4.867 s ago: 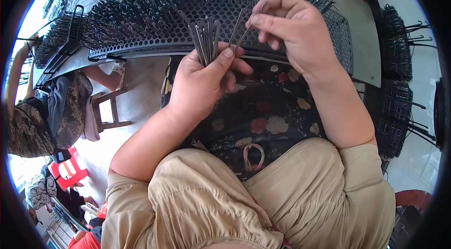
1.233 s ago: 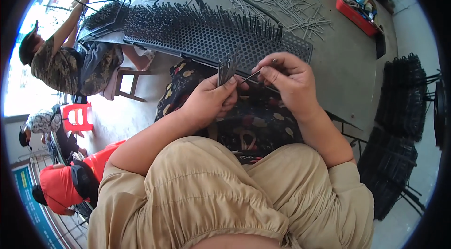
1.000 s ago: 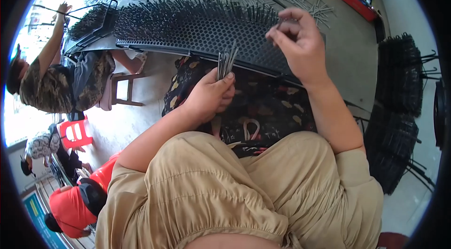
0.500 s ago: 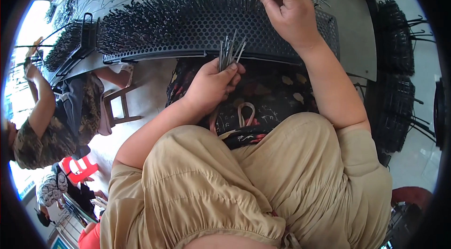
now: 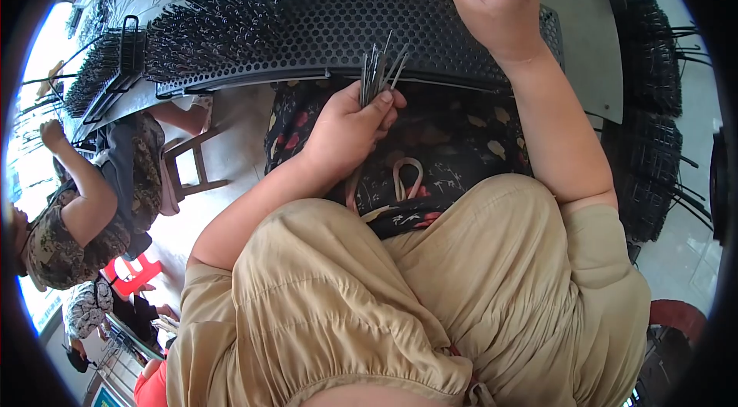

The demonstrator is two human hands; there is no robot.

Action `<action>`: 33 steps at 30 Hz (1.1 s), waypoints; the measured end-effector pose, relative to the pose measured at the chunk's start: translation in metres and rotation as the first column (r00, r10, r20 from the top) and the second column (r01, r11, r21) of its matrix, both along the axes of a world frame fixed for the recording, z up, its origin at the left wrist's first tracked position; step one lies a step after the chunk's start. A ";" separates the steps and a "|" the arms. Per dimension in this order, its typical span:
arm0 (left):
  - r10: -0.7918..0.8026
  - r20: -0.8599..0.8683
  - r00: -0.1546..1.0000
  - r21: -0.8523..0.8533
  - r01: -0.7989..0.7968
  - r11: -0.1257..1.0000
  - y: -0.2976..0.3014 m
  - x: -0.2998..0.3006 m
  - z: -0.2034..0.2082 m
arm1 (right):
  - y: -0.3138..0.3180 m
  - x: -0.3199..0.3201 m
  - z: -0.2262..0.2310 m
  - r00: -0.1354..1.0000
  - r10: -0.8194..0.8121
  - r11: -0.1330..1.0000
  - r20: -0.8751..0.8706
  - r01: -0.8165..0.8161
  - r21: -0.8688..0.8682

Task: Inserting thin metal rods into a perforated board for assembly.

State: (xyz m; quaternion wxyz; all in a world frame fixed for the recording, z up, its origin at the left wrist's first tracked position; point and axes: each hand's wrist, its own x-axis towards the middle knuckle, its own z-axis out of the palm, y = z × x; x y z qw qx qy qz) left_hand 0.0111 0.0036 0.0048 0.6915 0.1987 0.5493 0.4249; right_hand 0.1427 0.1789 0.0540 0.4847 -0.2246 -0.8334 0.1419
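My left hand (image 5: pixel 355 121) is closed round a bundle of thin grey metal rods (image 5: pixel 377 75), their ends sticking up past the thumb. It is held just in front of the near edge of a black perforated rack (image 5: pixel 361 34). Many dark rods with small looped ends (image 5: pixel 231 19) stand upright in the rack's holes, densest at the left and along the far side. Over the rack's far right part is my right hand (image 5: pixel 498 7), thumb and fingers pinched together near the upper picture edge. What lies in that pinch is too small and partly cut off to name.
Loose rods lie scattered on the grey table (image 5: pixel 588 61) beyond the rack. A second filled rack (image 5: pixel 104 69) stands at the left, with a co-worker's arm (image 5: pixel 88 184) near it. Racks of dark rods (image 5: pixel 653 53) are at the right. A wooden stool (image 5: pixel 201 165) stands left.
The whole view has shifted, so the rack sits higher in the picture. My right hand is still pinched over the rack's far right. The co-worker's arm at the left has bent.
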 end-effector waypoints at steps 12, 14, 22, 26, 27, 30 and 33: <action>0.023 0.024 0.999 0.003 -0.023 1.000 0.002 0.004 -0.004 | 0.014 -0.002 -0.025 0.988 0.153 0.956 -0.006 -0.146 0.253; 0.048 0.040 0.998 0.013 -0.048 0.999 0.001 0.005 -0.003 | -0.005 0.010 -0.016 0.967 -0.048 0.992 0.250 0.017 0.126; -0.009 0.057 0.998 0.180 -0.001 0.984 0.004 0.010 0.000 | -0.028 0.023 -0.010 0.955 0.296 0.537 0.026 -0.143 -0.831; -0.037 0.009 0.999 0.102 0.036 0.994 0.006 0.010 0.003 | -0.003 0.030 -0.010 0.936 0.114 0.461 -0.332 -0.346 -0.817; -0.055 0.019 0.998 0.068 0.054 0.996 0.006 0.010 0.002 | -0.002 0.024 -0.005 0.939 0.022 0.652 -0.344 -0.274 -0.707; -0.080 0.030 0.996 0.035 0.079 0.996 0.006 0.009 -0.002 | -0.005 0.023 0.006 0.950 -0.017 0.898 -0.313 -0.123 -0.422; -0.089 0.029 0.996 0.041 0.088 0.995 0.006 0.009 -0.004 | -0.007 0.023 0.009 0.989 -0.095 0.986 -0.112 0.079 -0.145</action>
